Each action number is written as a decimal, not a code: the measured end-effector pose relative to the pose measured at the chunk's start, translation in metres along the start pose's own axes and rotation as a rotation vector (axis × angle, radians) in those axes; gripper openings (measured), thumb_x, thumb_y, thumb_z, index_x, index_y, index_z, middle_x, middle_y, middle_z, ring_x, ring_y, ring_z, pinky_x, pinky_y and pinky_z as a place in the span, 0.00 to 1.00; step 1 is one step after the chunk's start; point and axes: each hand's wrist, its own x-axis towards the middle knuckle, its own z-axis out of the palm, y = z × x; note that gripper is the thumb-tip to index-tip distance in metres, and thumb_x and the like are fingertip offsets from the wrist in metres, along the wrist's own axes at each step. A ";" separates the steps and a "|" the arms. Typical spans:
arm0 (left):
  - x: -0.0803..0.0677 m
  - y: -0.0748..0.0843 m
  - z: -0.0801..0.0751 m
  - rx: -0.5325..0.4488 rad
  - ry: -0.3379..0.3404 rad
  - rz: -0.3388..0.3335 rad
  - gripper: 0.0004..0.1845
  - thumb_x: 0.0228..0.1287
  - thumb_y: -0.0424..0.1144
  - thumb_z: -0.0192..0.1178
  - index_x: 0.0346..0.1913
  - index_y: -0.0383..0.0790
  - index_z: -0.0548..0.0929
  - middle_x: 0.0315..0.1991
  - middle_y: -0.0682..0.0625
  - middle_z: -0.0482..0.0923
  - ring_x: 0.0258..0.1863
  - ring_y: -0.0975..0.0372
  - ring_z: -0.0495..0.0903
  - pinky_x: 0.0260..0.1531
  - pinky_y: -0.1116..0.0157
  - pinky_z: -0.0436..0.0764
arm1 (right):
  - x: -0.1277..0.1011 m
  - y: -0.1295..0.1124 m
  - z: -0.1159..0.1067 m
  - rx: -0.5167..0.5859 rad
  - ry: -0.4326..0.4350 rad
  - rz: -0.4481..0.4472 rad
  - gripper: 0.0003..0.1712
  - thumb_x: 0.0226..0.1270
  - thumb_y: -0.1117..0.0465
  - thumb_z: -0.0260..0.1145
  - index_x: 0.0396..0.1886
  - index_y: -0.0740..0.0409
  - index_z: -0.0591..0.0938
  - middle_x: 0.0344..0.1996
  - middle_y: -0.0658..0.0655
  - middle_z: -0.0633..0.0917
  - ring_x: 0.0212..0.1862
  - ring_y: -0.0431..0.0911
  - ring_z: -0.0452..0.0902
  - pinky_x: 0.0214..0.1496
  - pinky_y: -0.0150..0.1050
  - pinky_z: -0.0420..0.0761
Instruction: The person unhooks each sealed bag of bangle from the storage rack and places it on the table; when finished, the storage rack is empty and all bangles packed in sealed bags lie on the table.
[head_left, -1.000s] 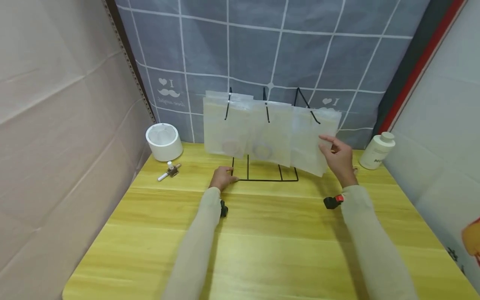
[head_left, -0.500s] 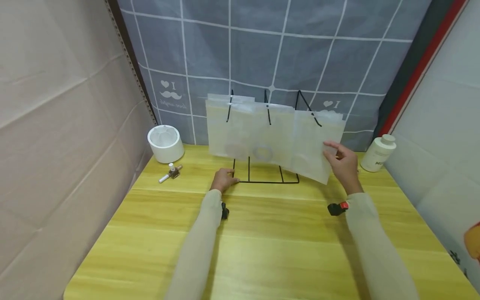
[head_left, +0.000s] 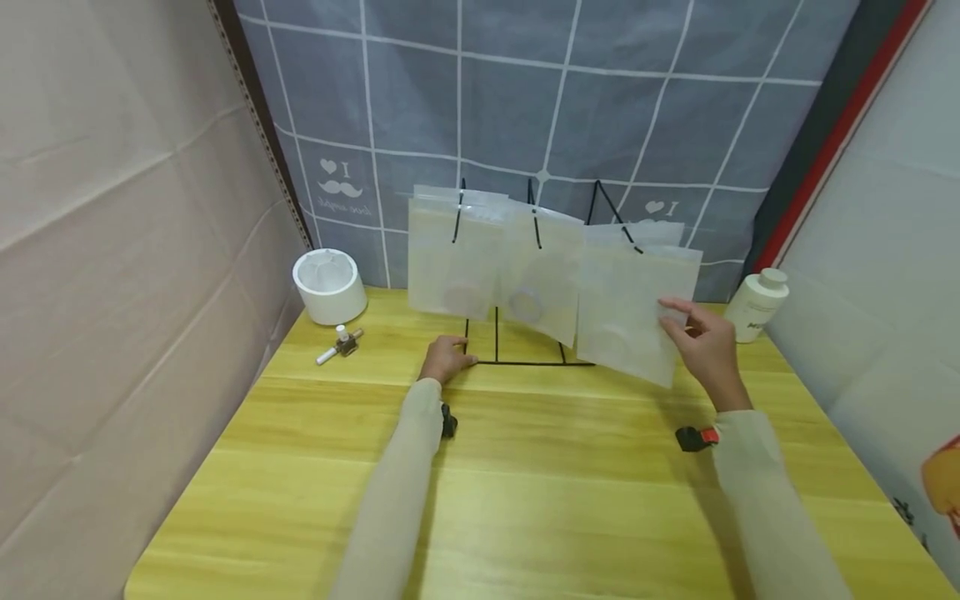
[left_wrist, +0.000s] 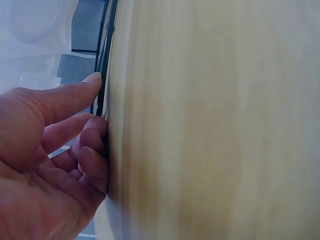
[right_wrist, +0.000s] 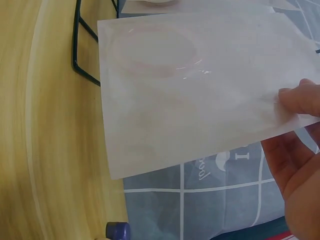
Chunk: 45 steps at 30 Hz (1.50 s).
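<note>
Right hand: our right hand [head_left: 705, 350] pinches the right edge of a translucent pouch [head_left: 633, 312] — thumb on the front face, the other fingers behind it; the right wrist view shows the thumb [right_wrist: 300, 97] pressed on the sheet's corner.
Left hand: our left hand [head_left: 446, 357] rests on the wooden table [head_left: 525, 483] at the front left corner of the black wire rack [head_left: 525, 350]; its fingers are curled, and in the left wrist view the index fingertip [left_wrist: 90, 80] lies against the rack's base wire. We cannot tell whether the fingers actually clasp the wire or only press beside it.
Held pouch: it hangs in front of the rack's rightmost hook [head_left: 615, 212], tilted so its lower right corner dips toward the table; a faint ring shows inside it in the right wrist view [right_wrist: 157, 50].
Other pouches: a left pouch [head_left: 453, 258] and a middle pouch [head_left: 540, 275] hang on the other two hooks, each with a round shape near the bottom — the middle one overlaps the held pouch's left edge.
Behind the held pouch: another pouch [head_left: 637, 233] shows its top edge on the right hook.
Far left of table: a white round container [head_left: 328, 286] and, just in front of it, a small pen-like tool [head_left: 339, 343].
Far right of table: a white bottle [head_left: 757, 304], near the right hand but apart from it.
Backdrop: a grey checked cloth [head_left: 525, 92].
</note>
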 end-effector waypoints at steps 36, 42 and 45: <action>-0.005 0.000 -0.006 -0.009 -0.013 -0.011 0.28 0.67 0.40 0.68 0.69 0.39 0.77 0.70 0.41 0.72 0.71 0.46 0.67 0.67 0.47 0.72 | -0.075 0.118 -0.199 -0.195 -0.851 0.686 0.21 0.72 0.52 0.67 0.62 0.47 0.83 0.35 0.64 0.84 0.33 0.36 0.76 0.36 0.36 0.78; -0.006 0.002 -0.003 -0.038 -0.022 -0.022 0.28 0.67 0.40 0.68 0.69 0.40 0.76 0.71 0.41 0.71 0.72 0.46 0.67 0.67 0.47 0.71 | -0.079 0.151 -0.208 -0.287 -0.889 0.721 0.31 0.70 0.52 0.69 0.63 0.71 0.77 0.38 0.63 0.81 0.33 0.41 0.72 0.33 0.35 0.75; -0.008 0.003 -0.002 -0.047 -0.024 -0.020 0.28 0.68 0.39 0.68 0.69 0.40 0.76 0.71 0.40 0.70 0.72 0.46 0.67 0.67 0.47 0.72 | -0.081 0.160 -0.212 -0.353 -0.888 0.665 0.32 0.69 0.52 0.69 0.61 0.74 0.76 0.45 0.67 0.80 0.36 0.39 0.71 0.33 0.34 0.74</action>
